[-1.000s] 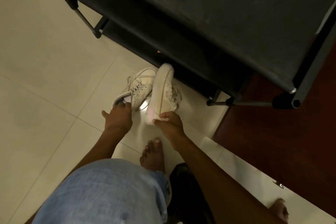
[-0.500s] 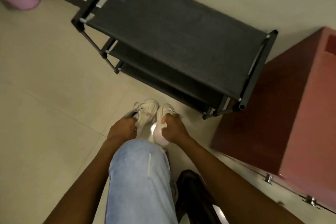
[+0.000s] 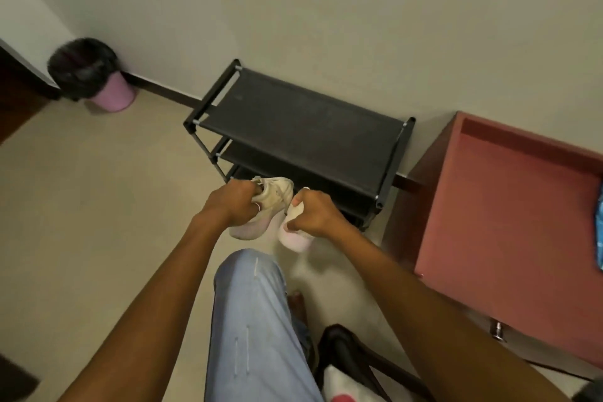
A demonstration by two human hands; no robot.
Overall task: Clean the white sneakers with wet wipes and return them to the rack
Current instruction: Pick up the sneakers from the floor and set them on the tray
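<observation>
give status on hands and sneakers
Left hand grips one sneaker, right hand grips the other sneaker. Both held in front of the rack, not yet on it. Nothing seen in the way.

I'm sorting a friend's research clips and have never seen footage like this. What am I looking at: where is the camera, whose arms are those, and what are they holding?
There is no machine here. The one picture comes from a wide-angle camera worn on a person's head, looking forward and down, so the two arms reaching in from below are the wearer's own. The left hand grips one white sneaker, and the right hand grips the other sneaker. Both seem lifted off the floor. Just beyond them a black shoe rack stands against the wall. A pink bin with a dark liner sits in the corner to the left, a reddish cabinet is to the right, and the wearer's jeans-clad leg shows below the hands.
</observation>
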